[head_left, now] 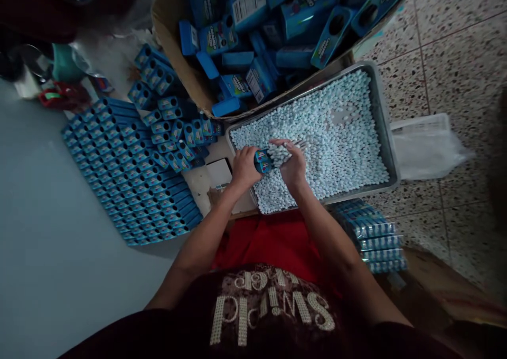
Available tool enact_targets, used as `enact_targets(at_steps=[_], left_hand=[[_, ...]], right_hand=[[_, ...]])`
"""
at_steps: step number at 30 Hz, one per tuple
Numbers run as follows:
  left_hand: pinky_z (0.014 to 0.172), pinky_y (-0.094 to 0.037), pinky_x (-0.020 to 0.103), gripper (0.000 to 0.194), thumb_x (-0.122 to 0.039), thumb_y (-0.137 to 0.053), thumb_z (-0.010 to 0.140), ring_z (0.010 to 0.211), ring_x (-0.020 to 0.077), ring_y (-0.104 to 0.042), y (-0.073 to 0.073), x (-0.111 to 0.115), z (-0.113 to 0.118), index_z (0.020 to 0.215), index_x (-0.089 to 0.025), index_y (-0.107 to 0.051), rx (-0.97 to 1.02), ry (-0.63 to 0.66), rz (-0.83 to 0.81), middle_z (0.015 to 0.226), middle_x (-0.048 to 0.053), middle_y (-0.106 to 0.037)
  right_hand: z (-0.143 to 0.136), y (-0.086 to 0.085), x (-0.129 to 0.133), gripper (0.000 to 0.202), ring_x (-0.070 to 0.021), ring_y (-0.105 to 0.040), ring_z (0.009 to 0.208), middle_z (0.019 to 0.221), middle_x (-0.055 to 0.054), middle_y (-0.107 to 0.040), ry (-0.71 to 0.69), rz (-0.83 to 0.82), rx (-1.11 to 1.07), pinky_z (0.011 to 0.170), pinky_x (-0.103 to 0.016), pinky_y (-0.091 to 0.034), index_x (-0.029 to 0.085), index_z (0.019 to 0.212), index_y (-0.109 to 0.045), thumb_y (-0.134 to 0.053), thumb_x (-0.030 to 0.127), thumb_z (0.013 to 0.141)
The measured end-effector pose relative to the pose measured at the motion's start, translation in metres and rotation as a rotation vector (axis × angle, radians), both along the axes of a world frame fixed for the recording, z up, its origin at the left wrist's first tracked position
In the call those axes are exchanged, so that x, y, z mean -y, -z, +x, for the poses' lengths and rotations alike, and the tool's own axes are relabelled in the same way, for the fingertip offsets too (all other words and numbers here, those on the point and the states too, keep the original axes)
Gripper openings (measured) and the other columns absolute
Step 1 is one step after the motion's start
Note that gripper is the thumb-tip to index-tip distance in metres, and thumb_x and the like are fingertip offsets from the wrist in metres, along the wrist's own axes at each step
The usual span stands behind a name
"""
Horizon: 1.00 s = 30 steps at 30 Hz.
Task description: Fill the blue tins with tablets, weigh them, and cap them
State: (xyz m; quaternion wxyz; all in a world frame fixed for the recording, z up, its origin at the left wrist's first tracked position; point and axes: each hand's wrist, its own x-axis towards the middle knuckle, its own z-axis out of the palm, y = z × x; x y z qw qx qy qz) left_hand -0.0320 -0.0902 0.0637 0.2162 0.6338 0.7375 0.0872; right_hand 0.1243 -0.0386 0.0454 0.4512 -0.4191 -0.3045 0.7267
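Note:
My left hand (pixel 245 167) is closed around small blue boxes (pixel 263 161) over the left end of a grey tray (pixel 386 126). Pale blue and white candies (pixel 336 153) lie thickly in that tray. Just right of the boxes, my right hand (pixel 292 163) has its fingers curled around a heap of the candies, some of them level with the box openings. How many boxes the left hand holds cannot be made out fully, as its fingers cover part of them.
A cardboard box (pixel 174 47) full of blue packs stands behind the tray. Rows of small blue boxes (pixel 130 174) are stacked at the left. Wrapped packs (pixel 380 243) sit at the lower right, and a clear plastic bag (pixel 428 148) lies right of the tray.

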Motion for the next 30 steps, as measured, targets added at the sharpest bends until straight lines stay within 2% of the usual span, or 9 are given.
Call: enact_targets(at_steps=[4, 8, 12, 15, 18, 21, 23, 27, 30], left_hand=[[0.101, -0.059, 0.056, 0.065, -0.010, -0.084, 0.060, 0.116, 0.0407, -0.070, 0.001, 0.000, -0.006, 0.122, -0.022, -0.068, 0.184, 0.056, 0.028, 0.121, 0.012, -0.072], [0.098, -0.064, 0.053, 0.071, -0.017, -0.088, 0.060, 0.113, 0.0342, -0.074, 0.005, 0.003, -0.018, 0.127, -0.029, -0.066, 0.556, -0.009, 0.057, 0.121, 0.005, -0.074], [0.093, -0.066, 0.051, 0.067, -0.032, -0.094, 0.065, 0.107, 0.0322, -0.078, 0.016, 0.006, -0.015, 0.127, -0.029, -0.067, 0.758, 0.022, 0.044, 0.119, 0.006, -0.077], [0.099, -0.065, 0.054, 0.073, -0.046, -0.096, 0.070, 0.114, 0.0331, -0.078, 0.022, 0.009, -0.011, 0.133, -0.027, -0.065, 0.839, -0.023, 0.090, 0.129, 0.010, -0.076], [0.105, -0.064, 0.054, 0.078, -0.056, -0.099, 0.070, 0.121, 0.0340, -0.078, 0.023, 0.015, -0.014, 0.133, -0.028, -0.064, 0.890, -0.025, 0.104, 0.135, 0.011, -0.076], [0.105, -0.064, 0.050, 0.083, -0.062, -0.101, 0.072, 0.122, 0.0331, -0.078, 0.019, 0.024, -0.025, 0.136, -0.028, -0.061, 0.906, -0.065, 0.102, 0.137, 0.011, -0.075], [0.106, -0.063, 0.048, 0.088, -0.066, -0.102, 0.071, 0.124, 0.0330, -0.077, 0.018, 0.031, -0.032, 0.137, -0.027, -0.059, 0.895, -0.115, 0.098, 0.139, 0.013, -0.074], [0.107, -0.063, 0.048, 0.094, -0.073, -0.100, 0.069, 0.126, 0.0335, -0.076, 0.018, 0.044, -0.040, 0.139, -0.027, -0.057, 0.856, -0.171, 0.082, 0.142, 0.015, -0.072], [0.104, -0.063, 0.047, 0.083, -0.063, -0.098, 0.075, 0.120, 0.0317, -0.076, 0.015, 0.047, -0.040, 0.139, -0.028, -0.058, 0.737, -0.144, 0.105, 0.137, 0.011, -0.072]], right_hand=[[0.011, -0.013, 0.016, 0.056, -0.0325, -0.062, 0.148, 0.148, -0.007, -0.072, 0.002, 0.276, 0.212, 0.128, -0.058, -0.045, 0.030, 0.108, -0.077, -0.045, 0.076, 0.106], [0.062, -0.003, 0.024, 0.067, -0.0330, -0.050, 0.160, 0.166, -0.007, -0.059, -0.021, 0.384, 0.559, 0.130, -0.065, -0.041, 0.034, 0.137, -0.075, -0.029, 0.076, 0.112], [0.115, 0.018, 0.025, 0.057, -0.0390, -0.057, 0.149, 0.151, -0.014, -0.067, -0.038, 0.365, 0.836, 0.125, -0.070, -0.043, 0.031, 0.137, -0.074, -0.045, 0.072, 0.110], [0.128, 0.030, 0.007, 0.055, -0.0442, -0.052, 0.152, 0.157, -0.018, -0.062, -0.135, 0.471, 1.050, 0.126, -0.074, -0.039, 0.028, 0.136, -0.074, -0.062, 0.071, 0.103], [0.113, 0.040, -0.035, 0.061, -0.0490, -0.041, 0.161, 0.170, -0.019, -0.050, -0.202, 0.627, 1.150, 0.129, -0.078, -0.031, 0.028, 0.146, -0.070, -0.065, 0.070, 0.102], [0.079, 0.055, -0.080, 0.072, -0.0506, -0.036, 0.163, 0.173, -0.014, -0.048, -0.313, 0.771, 1.155, 0.129, -0.081, -0.028, 0.030, 0.153, -0.066, -0.065, 0.079, 0.099], [0.054, 0.065, -0.095, 0.080, -0.0528, -0.035, 0.163, 0.173, -0.016, -0.048, -0.322, 0.783, 1.193, 0.127, -0.083, -0.029, 0.027, 0.154, -0.065, -0.065, 0.084, 0.097], [0.023, 0.079, -0.081, 0.066, -0.0527, -0.046, 0.153, 0.155, -0.023, -0.062, -0.349, 0.641, 1.262, 0.125, -0.077, -0.036, 0.019, 0.137, -0.074, -0.071, 0.072, 0.098], [0.020, 0.076, -0.060, 0.045, -0.0474, -0.062, 0.134, 0.124, -0.021, -0.074, -0.267, 0.418, 1.027, 0.119, -0.068, -0.046, 0.020, 0.108, -0.076, -0.079, 0.061, 0.090]])
